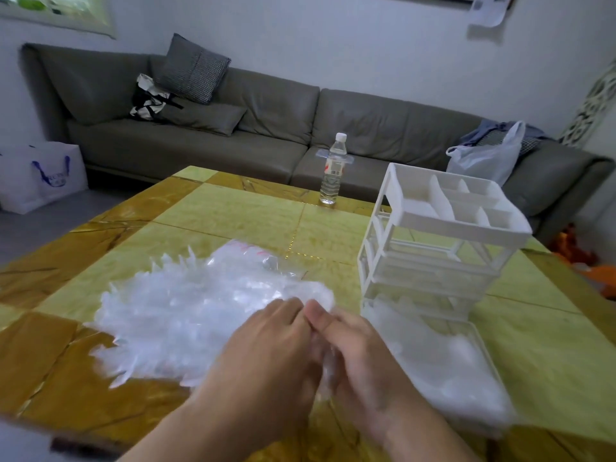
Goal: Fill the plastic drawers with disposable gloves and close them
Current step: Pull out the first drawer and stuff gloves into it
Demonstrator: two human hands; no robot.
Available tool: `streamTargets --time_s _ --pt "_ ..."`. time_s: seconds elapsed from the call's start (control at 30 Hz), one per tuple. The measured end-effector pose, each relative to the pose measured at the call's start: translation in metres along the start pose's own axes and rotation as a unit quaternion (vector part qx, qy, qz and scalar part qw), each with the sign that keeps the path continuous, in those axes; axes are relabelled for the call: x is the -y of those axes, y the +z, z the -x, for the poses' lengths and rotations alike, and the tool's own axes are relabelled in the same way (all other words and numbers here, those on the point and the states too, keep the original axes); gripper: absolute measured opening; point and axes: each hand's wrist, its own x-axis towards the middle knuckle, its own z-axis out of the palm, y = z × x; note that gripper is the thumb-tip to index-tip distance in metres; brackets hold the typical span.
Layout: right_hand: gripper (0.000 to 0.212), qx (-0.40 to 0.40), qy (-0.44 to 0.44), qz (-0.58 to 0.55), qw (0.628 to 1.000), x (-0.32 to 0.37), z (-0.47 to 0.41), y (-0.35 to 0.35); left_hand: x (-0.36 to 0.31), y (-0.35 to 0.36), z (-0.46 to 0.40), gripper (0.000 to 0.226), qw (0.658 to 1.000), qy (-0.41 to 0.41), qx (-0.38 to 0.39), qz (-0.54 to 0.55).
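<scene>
Hands meet over heap of thin clear plastic disposable gloves (pixel 186 315) on yellow-green tabletop (pixel 253 211); left hand (pixel 266 348) and right hand (pixel 360 355) pinch a small bunch together. Film looks light, limp, slippery; best gathered in bunches. Pulled-out bottom drawer (pixel 443 368) of white plastic drawer unit (pixel 433 241) lies just right, part-filled

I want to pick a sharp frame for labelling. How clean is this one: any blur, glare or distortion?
Head view: the hands and the gloves are smeared by motion blur; the bottle and drawer rack are sharper; wide-angle bending tilts the sofa and wall; light is soft and dim, no harsh glare.
</scene>
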Motion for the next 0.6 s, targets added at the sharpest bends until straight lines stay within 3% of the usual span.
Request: streamTargets --time_s 0.1,0.17,0.3,0.4,0.47,0.53,0.6 --pt "0.020 -0.120 -0.010 -0.006 0.993 -0.010 -0.011 -0.014 -0.004 0.011 0.003 0.012 0.999 -0.023 0.020 0.041" --pt "0.023 -0.161 -0.032 0.052 0.985 -0.016 -0.017 -0.026 0.003 0.008 0.002 0.016 0.995 -0.066 -0.014 0.079" --pt "0.022 -0.139 -0.094 0.206 0.964 -0.017 -0.018 -0.034 0.027 -0.005 -0.007 0.054 0.991 -0.085 -0.025 0.097" --pt "0.026 -0.091 -0.132 0.264 0.951 -0.011 -0.012 -0.030 0.040 -0.009 -0.009 0.073 0.987 -0.093 0.052 0.123" --pt "0.021 -0.068 -0.140 0.261 0.953 -0.011 -0.010 -0.028 0.045 -0.006 -0.009 0.052 0.984 -0.107 0.081 0.115" --pt "0.031 -0.057 -0.147 0.255 0.954 -0.012 -0.010 -0.028 0.045 -0.002 -0.009 0.023 0.984 -0.115 0.059 0.123" --pt "0.032 -0.052 -0.142 0.253 0.955 -0.012 -0.008 -0.029 0.044 -0.001 -0.011 0.018 0.982 -0.123 0.034 0.139"
